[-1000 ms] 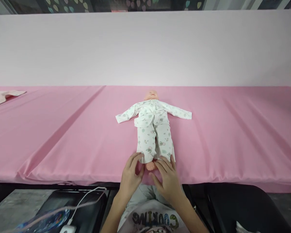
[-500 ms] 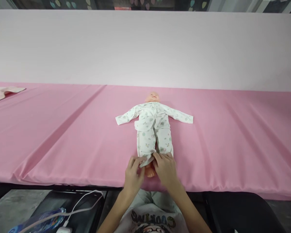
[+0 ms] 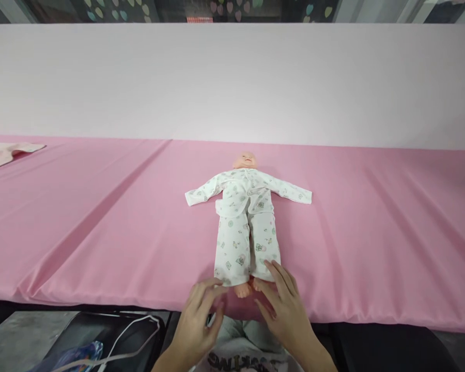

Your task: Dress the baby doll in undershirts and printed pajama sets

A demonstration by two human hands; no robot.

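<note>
A baby doll (image 3: 245,159) lies on its back, head away from me, arms stretched out sideways. It wears a white printed jacket (image 3: 238,188) and matching white trousers (image 3: 232,245). Both trouser legs lie flat, with the bare feet (image 3: 243,290) poking out below the hems. Beside the hem on the left is my left hand (image 3: 201,315), its fingers apart and holding nothing. My right hand (image 3: 284,299) hovers over the other hem, fingers spread; whether a fingertip touches the cloth I cannot tell.
A pink cloth (image 3: 112,222) with creases covers the table. Folded pale fabric (image 3: 8,154) lies at the far left. A white wall (image 3: 232,82) rises behind. Below the table edge are a black chair (image 3: 112,330) with a white cable (image 3: 135,354) and another dark chair (image 3: 387,346).
The trouser leg on the left has been pulled down and straightened to the ankle. Both hands have let go of its hem and opened, the right one shifting over the other leg.
</note>
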